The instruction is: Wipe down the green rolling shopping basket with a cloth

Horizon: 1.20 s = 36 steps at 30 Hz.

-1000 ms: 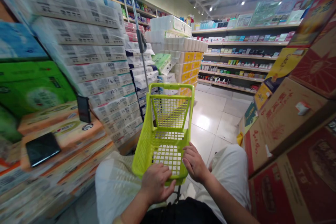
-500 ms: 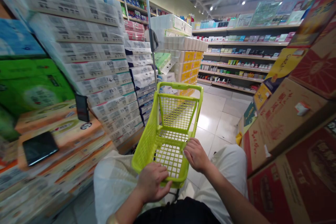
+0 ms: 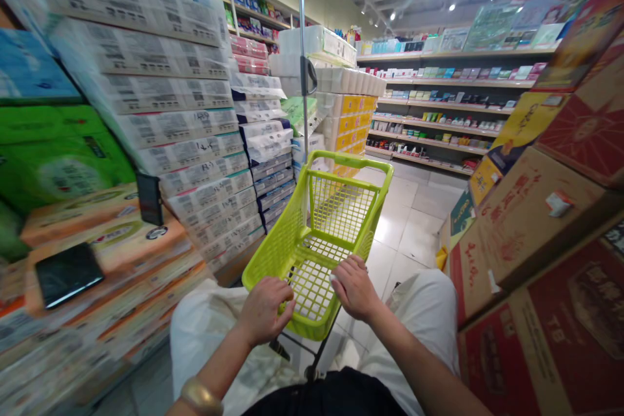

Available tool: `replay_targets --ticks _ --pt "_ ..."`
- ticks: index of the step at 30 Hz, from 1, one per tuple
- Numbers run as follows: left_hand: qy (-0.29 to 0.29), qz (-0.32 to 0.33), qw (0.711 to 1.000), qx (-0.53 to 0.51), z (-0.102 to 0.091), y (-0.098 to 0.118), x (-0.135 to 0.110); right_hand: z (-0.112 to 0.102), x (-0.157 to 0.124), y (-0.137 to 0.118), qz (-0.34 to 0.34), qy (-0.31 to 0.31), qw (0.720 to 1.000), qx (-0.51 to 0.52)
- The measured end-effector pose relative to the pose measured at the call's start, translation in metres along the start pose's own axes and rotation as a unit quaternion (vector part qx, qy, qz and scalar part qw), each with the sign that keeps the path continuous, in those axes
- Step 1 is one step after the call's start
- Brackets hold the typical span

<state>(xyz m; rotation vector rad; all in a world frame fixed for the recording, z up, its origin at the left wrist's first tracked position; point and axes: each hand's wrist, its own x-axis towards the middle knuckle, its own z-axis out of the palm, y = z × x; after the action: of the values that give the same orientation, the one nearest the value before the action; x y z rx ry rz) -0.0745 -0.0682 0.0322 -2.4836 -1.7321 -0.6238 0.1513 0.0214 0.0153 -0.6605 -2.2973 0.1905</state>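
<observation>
Between my knees stands a lime-green plastic shopping cart (image 3: 275,248) with a grid basket, turned at a slant. My left hand (image 3: 266,309) is closed over the near left rim of the basket. My right hand (image 3: 355,288) is closed on the right rim, its fingertips partly hidden behind the edge. The basket's grid floor shows with nothing lying on it. A thin metal pole (image 3: 301,10) with a dark fitting (image 3: 309,77) rises at the cart's far left corner. Below the basket, part of the dark frame shows.
Tall stacks of wrapped paper packs (image 3: 170,94) rise on the left. A phone (image 3: 69,274) and a small black device (image 3: 150,199) rest on orange packs (image 3: 160,244). Cardboard cartons (image 3: 546,221) are piled close on the right. Stocked shelves (image 3: 439,83) stand beyond the tiled floor (image 3: 414,224).
The cart has swung round: its far end and the pole are farther right, its near end farther left. My left hand has moved left and forward with the rim; my right hand shifted slightly left.
</observation>
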Motion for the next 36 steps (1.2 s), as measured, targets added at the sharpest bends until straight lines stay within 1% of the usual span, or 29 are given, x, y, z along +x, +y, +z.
replay_targets --ticks 2,4,5,6,8,9,10,11,12,14,15,16,19,21,22,24,26,28,30,32,36 --pt "0.034 -0.023 0.999 -0.026 0.002 0.01 0.001 0.0 0.002 0.0 0.014 -0.006 1.0 0.011" --pt "0.064 -0.04 0.995 -0.07 0.007 0.025 0.003 0.001 0.001 -0.005 0.004 -0.017 0.999 0.035" --pt "0.063 -0.044 0.992 -0.096 0.011 0.033 0.005 0.0 0.0 -0.007 0.004 -0.01 0.999 0.045" --pt "0.057 -0.057 0.99 -0.119 0.014 0.04 0.007 -0.002 0.001 -0.007 0.013 0.009 0.999 0.048" --pt "0.029 -0.086 0.986 -0.137 0.02 0.053 0.014 -0.009 0.005 -0.004 0.046 0.075 0.996 0.031" --pt "0.005 -0.102 0.986 -0.131 0.021 0.058 0.018 -0.015 0.008 -0.001 0.06 0.104 0.993 0.016" --pt "-0.024 -0.116 0.986 -0.114 0.022 0.062 0.022 -0.02 0.011 0.003 0.066 0.118 0.991 0.002" --pt "-0.055 -0.128 0.986 -0.091 0.022 0.065 0.026 -0.024 0.014 0.007 0.06 0.11 0.992 -0.006" --pt "-0.083 -0.138 0.985 -0.062 0.022 0.067 0.028 -0.027 0.015 0.009 0.043 0.082 0.996 -0.006" --pt "-0.123 -0.148 0.981 0.002 0.023 0.069 0.031 -0.027 0.014 0.009 0.0 0.005 1.0 0.007" --pt "-0.132 -0.147 0.98 0.031 0.023 0.07 0.031 -0.024 0.011 0.007 -0.016 -0.023 1.0 0.013" --pt "-0.134 -0.144 0.979 0.054 0.024 0.071 0.031 -0.02 0.007 0.003 -0.024 -0.035 0.999 0.014" --pt "-0.122 -0.125 0.981 0.082 0.028 0.071 0.027 -0.005 -0.006 -0.012 -0.038 -0.014 0.999 0.007" --pt "-0.118 -0.123 0.982 0.078 0.03 0.071 0.024 0.001 -0.013 -0.018 -0.075 -0.021 0.997 0.014" --pt "-0.121 -0.125 0.982 0.074 0.03 0.071 0.023 0.002 -0.014 -0.018 -0.095 -0.029 0.995 0.02" --pt "-0.126 -0.125 0.982 0.066 0.031 0.07 0.022 0.0 -0.012 -0.011 -0.119 -0.032 0.992 0.027" --pt "-0.128 -0.12 0.983 0.062 0.031 0.068 0.02 -0.006 -0.007 0.005 -0.103 -0.008 0.994 0.02" --pt "-0.121 -0.113 0.984 0.064 0.032 0.067 0.019 -0.013 -0.002 0.02 -0.056 0.022 0.998 0.005" --pt "-0.114 -0.109 0.985 0.065 0.033 0.065 0.018 -0.015 0.001 0.024 -0.013 0.037 0.999 0.0" --pt "-0.105 -0.108 0.986 0.071 0.035 0.064 0.016 -0.01 -0.003 0.014 -0.007 0.03 0.999 0.017" --pt "-0.086 -0.103 0.988 0.077 0.037 0.061 0.013 0.007 -0.015 -0.019 -0.057 -0.009 0.997 0.052"
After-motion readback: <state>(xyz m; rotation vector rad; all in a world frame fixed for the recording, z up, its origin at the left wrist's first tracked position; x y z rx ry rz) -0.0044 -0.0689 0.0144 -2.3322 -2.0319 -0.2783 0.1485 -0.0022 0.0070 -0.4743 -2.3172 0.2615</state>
